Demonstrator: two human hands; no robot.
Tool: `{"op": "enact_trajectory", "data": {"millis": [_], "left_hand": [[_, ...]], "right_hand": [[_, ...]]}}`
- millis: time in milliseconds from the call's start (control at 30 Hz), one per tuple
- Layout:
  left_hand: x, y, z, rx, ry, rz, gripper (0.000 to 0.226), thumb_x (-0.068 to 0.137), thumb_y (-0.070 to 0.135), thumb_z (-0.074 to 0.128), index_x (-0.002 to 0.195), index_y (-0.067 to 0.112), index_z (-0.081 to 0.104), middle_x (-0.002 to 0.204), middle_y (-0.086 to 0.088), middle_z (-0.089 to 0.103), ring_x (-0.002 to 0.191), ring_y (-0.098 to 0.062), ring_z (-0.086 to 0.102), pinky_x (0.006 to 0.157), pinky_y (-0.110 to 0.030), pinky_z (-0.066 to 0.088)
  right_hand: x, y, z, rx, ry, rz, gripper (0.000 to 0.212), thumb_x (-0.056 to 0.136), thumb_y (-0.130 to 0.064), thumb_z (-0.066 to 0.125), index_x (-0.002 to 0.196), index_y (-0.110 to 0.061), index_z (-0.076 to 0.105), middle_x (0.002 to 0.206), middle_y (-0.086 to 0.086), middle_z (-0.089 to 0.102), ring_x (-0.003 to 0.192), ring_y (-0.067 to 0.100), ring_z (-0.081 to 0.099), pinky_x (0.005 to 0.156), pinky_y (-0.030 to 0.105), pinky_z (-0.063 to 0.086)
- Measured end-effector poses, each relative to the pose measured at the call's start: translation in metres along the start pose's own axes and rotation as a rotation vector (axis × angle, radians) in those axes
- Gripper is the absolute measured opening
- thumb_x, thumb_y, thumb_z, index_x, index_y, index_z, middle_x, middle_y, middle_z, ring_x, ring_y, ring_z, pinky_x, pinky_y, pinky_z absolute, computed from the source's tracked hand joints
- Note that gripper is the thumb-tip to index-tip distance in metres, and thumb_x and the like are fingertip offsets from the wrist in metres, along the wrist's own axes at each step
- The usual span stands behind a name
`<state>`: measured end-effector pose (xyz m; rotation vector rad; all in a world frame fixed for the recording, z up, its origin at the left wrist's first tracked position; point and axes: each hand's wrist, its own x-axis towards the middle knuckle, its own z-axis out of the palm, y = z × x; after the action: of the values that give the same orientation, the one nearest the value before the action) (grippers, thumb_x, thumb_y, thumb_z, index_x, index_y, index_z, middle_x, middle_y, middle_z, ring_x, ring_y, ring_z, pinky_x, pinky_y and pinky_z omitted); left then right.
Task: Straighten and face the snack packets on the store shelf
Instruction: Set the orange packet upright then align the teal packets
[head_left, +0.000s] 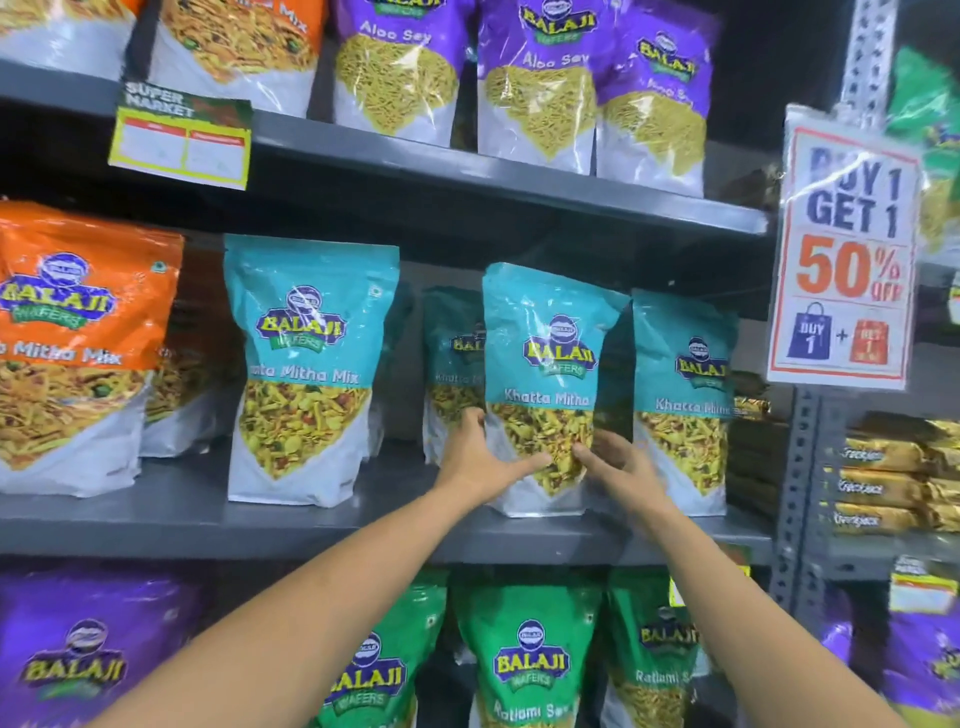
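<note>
A teal Khatta Mitha packet (545, 358) stands upright on the grey middle shelf (156, 514), its front facing out. My left hand (483, 457) grips its lower left side and my right hand (613, 462) grips its lower right side. Another teal packet (683, 405) stands just to its right, and one (449, 364) sits further back behind its left edge. A fourth teal packet (306, 364) stands apart to the left, with orange Mitha Mix packets (78, 338) beyond it.
Purple Aloo Sev packets (535, 83) line the upper shelf; green Ratlami Sev packets (524, 654) fill the lower one. A "Buy 1 Get 1" sign (844, 249) hangs on the right upright. A price tag (179, 140) hangs from the upper shelf edge. Gold packets (883, 483) are stacked at right.
</note>
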<state>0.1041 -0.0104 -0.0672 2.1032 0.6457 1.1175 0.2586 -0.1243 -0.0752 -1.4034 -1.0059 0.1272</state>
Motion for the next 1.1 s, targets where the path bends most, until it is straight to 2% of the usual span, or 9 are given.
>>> {"op": "enact_trajectory", "data": {"millis": [67,200,333,433,533,700,800,933,1100], "left_hand": [[0.006,-0.004,-0.003,0.019,0.044,-0.011,0.092,0.060,0.053,0.082,0.130,0.014,0.037,0.138,-0.006,0.048,0.125,-0.023,0.048,0.099,-0.037,0.043],[0.015,-0.015,-0.016,0.061,0.081,-0.034,0.095,0.059,0.049,0.085,0.133,0.012,0.038,0.139,-0.007,0.048,0.125,-0.025,0.049,0.103,-0.037,0.043],[0.015,-0.015,-0.017,0.099,0.085,-0.059,0.116,0.048,0.054,0.088,0.138,0.012,0.029,0.143,-0.007,0.042,0.131,-0.024,0.044,0.107,-0.036,0.038],[0.014,-0.013,-0.009,0.079,0.083,-0.107,0.128,0.042,0.056,0.089,0.141,0.013,0.021,0.146,-0.006,0.041,0.133,-0.025,0.042,0.109,-0.037,0.038],[0.011,-0.015,-0.006,0.049,0.062,-0.161,0.121,0.048,0.053,0.089,0.141,0.011,0.023,0.145,-0.008,0.043,0.132,-0.026,0.044,0.106,-0.036,0.040],[0.009,-0.018,-0.015,0.077,0.015,-0.149,0.110,0.053,0.050,0.088,0.137,0.009,0.031,0.144,-0.009,0.047,0.129,-0.027,0.049,0.102,-0.035,0.042],[0.008,-0.020,-0.018,0.091,0.016,-0.140,0.111,0.054,0.051,0.087,0.138,0.009,0.030,0.144,-0.009,0.047,0.129,-0.026,0.049,0.101,-0.036,0.043],[0.009,-0.025,-0.023,0.093,0.017,-0.134,0.114,0.053,0.053,0.087,0.141,0.012,0.028,0.146,-0.008,0.045,0.130,-0.027,0.048,0.103,-0.037,0.043],[0.012,-0.031,-0.024,0.070,-0.004,-0.143,0.114,0.051,0.055,0.087,0.141,0.015,0.029,0.145,-0.005,0.046,0.130,-0.026,0.047,0.104,-0.038,0.042]], "right_hand": [[0.007,0.001,0.005,-0.002,-0.051,-0.011,0.036,0.084,-0.021,0.068,0.116,-0.009,0.055,0.107,-0.002,0.064,0.098,0.017,0.062,0.079,0.020,0.047],[0.020,0.009,0.022,0.044,-0.065,-0.050,0.041,0.078,-0.023,0.076,0.113,-0.006,0.061,0.103,0.009,0.071,0.100,0.027,0.067,0.079,0.028,0.055],[0.027,0.005,0.026,0.035,-0.107,-0.028,0.043,0.075,-0.024,0.078,0.110,-0.007,0.060,0.097,0.005,0.068,0.086,0.015,0.065,0.064,0.016,0.051],[0.046,-0.009,0.017,0.047,-0.102,0.007,0.050,0.074,-0.045,0.074,0.108,-0.009,0.062,0.100,0.009,0.067,0.087,0.020,0.062,0.059,0.026,0.050],[0.072,-0.041,0.009,0.180,0.000,0.070,0.051,0.082,-0.054,0.060,0.108,-0.010,0.061,0.098,0.005,0.064,0.089,0.020,0.060,0.067,0.031,0.053],[0.100,-0.085,0.016,0.267,0.057,0.082,0.023,0.090,-0.036,0.059,0.086,-0.014,0.060,0.099,0.008,0.063,0.089,0.021,0.060,0.076,0.036,0.057],[0.105,-0.095,0.015,0.224,0.102,0.047,0.017,0.088,-0.025,0.065,0.087,-0.008,0.062,0.085,0.004,0.067,0.081,0.018,0.063,0.075,0.033,0.057],[0.116,-0.102,0.007,0.135,0.166,-0.017,0.022,0.082,-0.022,0.072,0.065,-0.015,0.059,0.071,-0.003,0.061,0.073,0.013,0.055,0.067,0.028,0.050],[0.111,-0.090,0.002,0.142,0.054,-0.022,0.025,0.085,-0.036,0.066,0.092,-0.012,0.064,0.090,-0.001,0.066,0.089,0.015,0.062,0.074,0.031,0.055]]}}
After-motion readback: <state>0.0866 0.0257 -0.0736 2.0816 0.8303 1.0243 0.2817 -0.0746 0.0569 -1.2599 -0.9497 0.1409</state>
